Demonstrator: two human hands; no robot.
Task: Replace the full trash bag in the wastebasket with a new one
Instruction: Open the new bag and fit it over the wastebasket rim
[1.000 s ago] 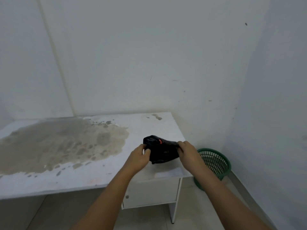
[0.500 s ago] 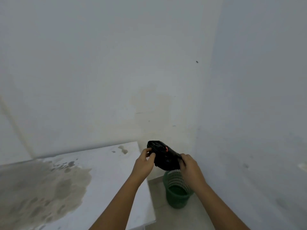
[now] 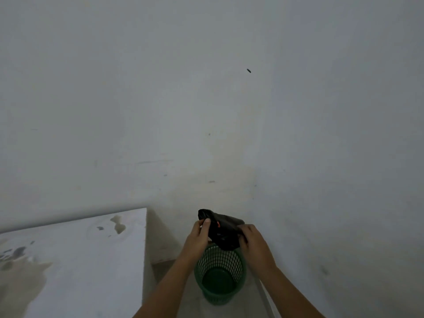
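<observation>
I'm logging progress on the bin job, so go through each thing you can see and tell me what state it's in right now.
black trash bag: still folded in a bundle, held in the air above the basket
green wastebasket: upright on the floor, unlined, nothing visible inside
left hand: grips the bag's left end
right hand: grips the bag's right end
white table: top stained and worn
</observation>
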